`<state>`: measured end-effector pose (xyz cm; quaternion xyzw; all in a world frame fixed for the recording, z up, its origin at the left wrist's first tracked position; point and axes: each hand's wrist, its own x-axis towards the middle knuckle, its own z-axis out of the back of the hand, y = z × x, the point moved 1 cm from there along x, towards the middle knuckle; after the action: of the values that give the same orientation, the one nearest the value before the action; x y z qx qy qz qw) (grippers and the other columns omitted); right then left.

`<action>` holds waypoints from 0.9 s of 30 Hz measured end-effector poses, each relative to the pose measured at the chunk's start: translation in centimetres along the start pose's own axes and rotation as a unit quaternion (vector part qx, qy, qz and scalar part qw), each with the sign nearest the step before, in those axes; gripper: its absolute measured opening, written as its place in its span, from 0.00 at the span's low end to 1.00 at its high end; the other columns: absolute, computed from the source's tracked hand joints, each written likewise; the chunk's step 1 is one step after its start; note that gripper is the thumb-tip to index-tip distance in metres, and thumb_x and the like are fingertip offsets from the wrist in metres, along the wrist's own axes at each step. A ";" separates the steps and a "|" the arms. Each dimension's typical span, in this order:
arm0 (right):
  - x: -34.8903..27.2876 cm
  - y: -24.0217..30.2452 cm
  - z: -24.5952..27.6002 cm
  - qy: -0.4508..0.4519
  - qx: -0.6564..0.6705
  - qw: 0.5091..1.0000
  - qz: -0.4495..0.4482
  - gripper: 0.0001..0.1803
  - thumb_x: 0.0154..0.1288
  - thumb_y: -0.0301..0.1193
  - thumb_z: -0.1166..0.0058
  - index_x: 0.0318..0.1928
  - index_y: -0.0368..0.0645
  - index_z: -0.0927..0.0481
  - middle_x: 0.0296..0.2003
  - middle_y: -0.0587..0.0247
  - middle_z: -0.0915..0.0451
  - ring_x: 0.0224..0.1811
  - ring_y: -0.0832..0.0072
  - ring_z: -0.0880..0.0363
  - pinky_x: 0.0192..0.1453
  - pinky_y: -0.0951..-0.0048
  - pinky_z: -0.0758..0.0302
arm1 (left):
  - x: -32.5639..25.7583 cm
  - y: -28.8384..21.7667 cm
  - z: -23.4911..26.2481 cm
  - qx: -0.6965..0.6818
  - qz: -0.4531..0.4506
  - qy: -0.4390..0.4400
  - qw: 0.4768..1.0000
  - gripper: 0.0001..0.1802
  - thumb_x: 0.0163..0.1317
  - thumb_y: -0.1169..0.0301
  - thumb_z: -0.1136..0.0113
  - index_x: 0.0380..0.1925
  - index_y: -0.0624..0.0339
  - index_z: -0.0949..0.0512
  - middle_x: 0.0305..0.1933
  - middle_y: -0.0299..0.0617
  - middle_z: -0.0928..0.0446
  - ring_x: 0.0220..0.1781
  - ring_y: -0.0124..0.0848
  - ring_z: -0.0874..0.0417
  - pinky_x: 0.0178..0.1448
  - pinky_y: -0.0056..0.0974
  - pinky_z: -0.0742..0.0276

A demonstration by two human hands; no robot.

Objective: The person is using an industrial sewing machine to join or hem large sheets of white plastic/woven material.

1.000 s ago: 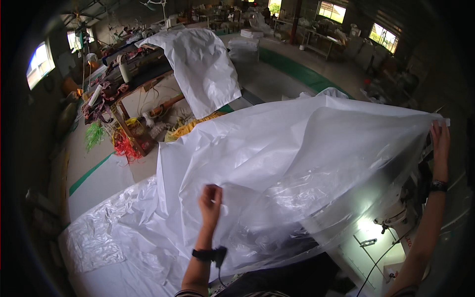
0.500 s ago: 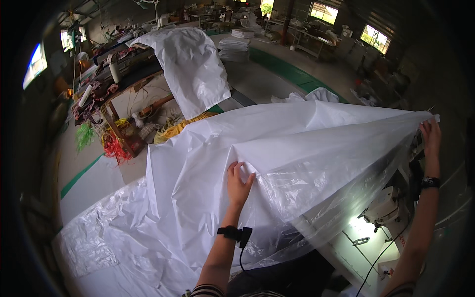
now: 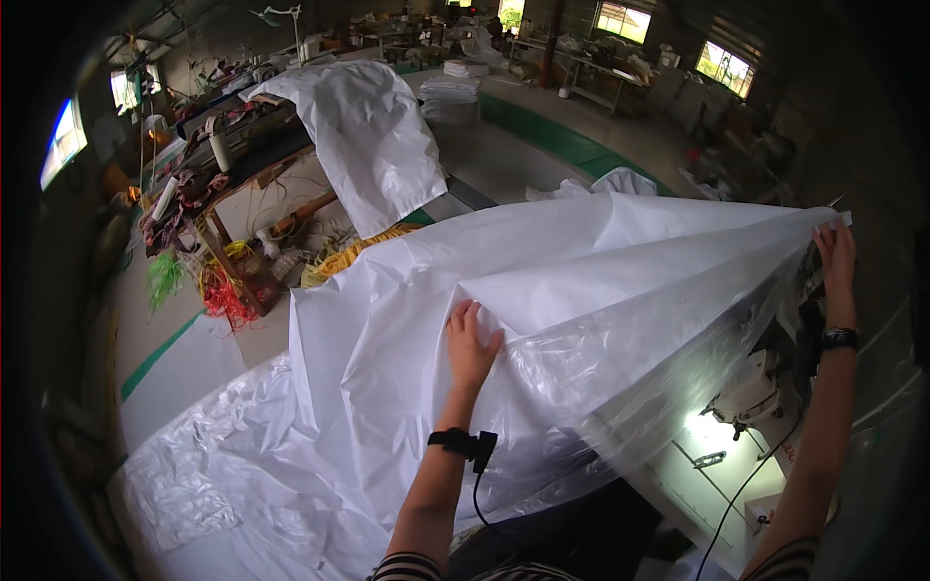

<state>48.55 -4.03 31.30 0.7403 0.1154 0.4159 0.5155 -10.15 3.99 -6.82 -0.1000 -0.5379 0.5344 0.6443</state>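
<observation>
A large white plastic sheet [image 3: 387, 358] spreads in folds across the middle, with a clear, shiny film [image 3: 630, 416] along its near right part. My left hand [image 3: 472, 347] rests on the sheet near its centre, thumb apart from the fingers, beside a raised fold. Stretched far to the right, my right hand [image 3: 835, 254] pinches the sheet's gathered corner, pulling the stretch between my hands into long creases. Below that arm, a sewing machine [image 3: 751, 392] with a lit lamp stands on a pale work table [image 3: 702, 494].
Another white sheet [image 3: 373, 145] hangs over a cluttered bench at the far left. Red strands [image 3: 228, 305] and green strands [image 3: 167, 279] dangle there. Behind it is a stack of folded white sheets [image 3: 450, 100]. A black cable [image 3: 731, 504] runs near my right forearm.
The view has shifted slightly. My right hand keeps the sheet's corner at the far right, and my left hand stays on the sheet with its fingers a little straighter.
</observation>
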 end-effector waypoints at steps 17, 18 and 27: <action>0.5 1.6 -0.7 -0.053 -0.014 0.998 -0.006 0.13 0.71 0.34 0.46 0.49 0.40 0.20 0.41 0.64 0.17 0.44 0.76 0.18 0.47 0.74 0.20 | -14.3 -0.3 10.7 -0.140 -0.160 0.170 0.962 0.23 0.50 0.87 0.37 0.42 0.61 0.35 0.45 0.55 0.19 0.40 0.51 0.15 0.40 0.44 0.20; 0.6 1.8 -1.0 -0.051 -0.038 0.998 -0.007 0.15 0.71 0.35 0.48 0.51 0.40 0.20 0.45 0.64 0.17 0.45 0.76 0.18 0.49 0.74 0.20 | -15.8 -1.1 11.3 -0.134 -0.165 0.217 0.953 0.23 0.50 0.85 0.35 0.43 0.60 0.34 0.43 0.52 0.18 0.37 0.50 0.15 0.39 0.45 0.19; -1.2 2.6 -3.4 -0.008 -0.129 0.992 0.007 0.17 0.73 0.37 0.52 0.55 0.47 0.19 0.49 0.67 0.17 0.47 0.78 0.18 0.50 0.76 0.21 | -23.2 -5.0 7.3 -0.154 0.000 0.494 0.855 0.11 0.61 0.69 0.38 0.42 0.55 0.24 0.31 0.49 0.19 0.33 0.50 0.17 0.39 0.46 0.21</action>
<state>44.64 -3.61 33.32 0.6719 0.0511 0.4247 0.6046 -9.64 -19.73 -13.99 -0.4495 -0.2240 0.3249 0.8014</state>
